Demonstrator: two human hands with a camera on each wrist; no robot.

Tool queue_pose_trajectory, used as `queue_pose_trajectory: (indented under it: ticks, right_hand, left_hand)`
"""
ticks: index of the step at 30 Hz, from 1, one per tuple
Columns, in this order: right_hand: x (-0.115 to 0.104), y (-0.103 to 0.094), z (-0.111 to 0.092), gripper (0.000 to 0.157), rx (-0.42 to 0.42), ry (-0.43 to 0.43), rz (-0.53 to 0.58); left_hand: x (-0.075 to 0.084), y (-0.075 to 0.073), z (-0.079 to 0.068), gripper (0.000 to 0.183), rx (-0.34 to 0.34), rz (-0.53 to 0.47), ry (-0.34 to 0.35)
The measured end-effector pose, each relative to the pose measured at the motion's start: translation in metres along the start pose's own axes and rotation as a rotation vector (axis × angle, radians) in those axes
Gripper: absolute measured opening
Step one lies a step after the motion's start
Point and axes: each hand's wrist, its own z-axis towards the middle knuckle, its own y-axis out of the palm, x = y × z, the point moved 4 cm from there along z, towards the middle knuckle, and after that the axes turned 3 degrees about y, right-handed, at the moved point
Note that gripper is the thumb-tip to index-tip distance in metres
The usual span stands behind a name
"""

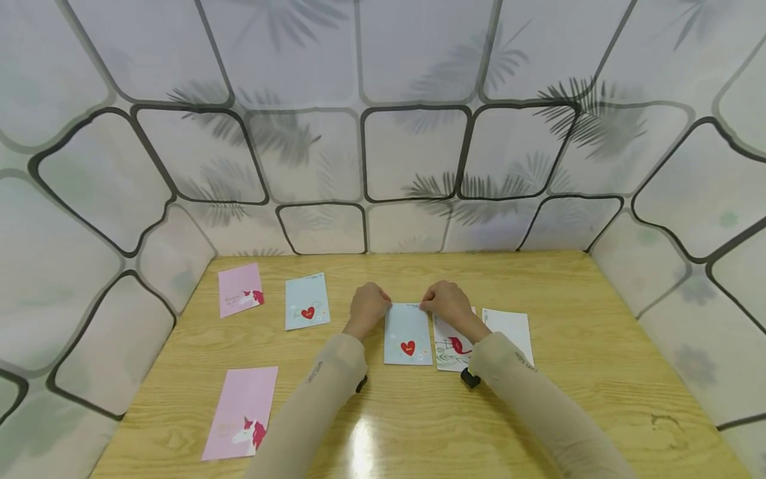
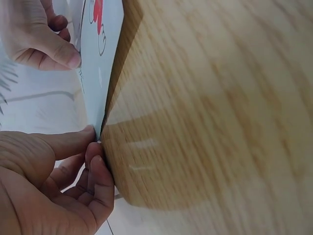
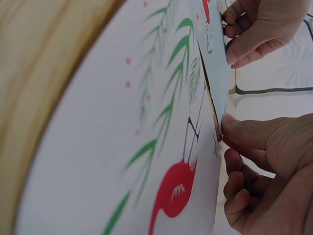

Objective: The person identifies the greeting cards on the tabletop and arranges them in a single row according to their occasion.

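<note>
A light blue card (image 1: 408, 326) with a red heart lies in front of me, its far edge between my hands. At its far left corner my left hand (image 1: 368, 309) pinches it, thumb on top and fingertips at the edge. The far right corner is pinched by my right hand (image 1: 449, 306). The right wrist view shows that corner next to a white card (image 3: 171, 127) with a red flamingo and green leaves. My right forearm partly covers the flamingo card in the head view.
Right of the flamingo card is a mostly white card (image 1: 511, 332), partly behind my sleeve. To the left lie another light blue heart card (image 1: 307, 299), a pink unicorn card (image 1: 238, 289) and a second pink one (image 1: 242, 402). Patterned cloth walls (image 1: 413, 156) enclose the wooden table (image 1: 431, 432).
</note>
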Motion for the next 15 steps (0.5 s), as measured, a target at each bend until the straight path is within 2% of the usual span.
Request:
queue_pose_trajectory:
  ticks: [9, 15]
  right_hand:
    - [-0.0002, 0.0001, -0.0019, 0.015, 0.009, 0.001, -0.048]
    - [-0.0003, 0.0014, -0.0033, 0.015, 0.023, -0.007, -0.071]
  left_hand:
    - [0.0022, 0.0018, -0.0015, 0.004, -0.005, -0.014, -0.029]
    - [0.0029, 0.0026, 0.0002, 0.006, -0.001, -0.007, -0.023]
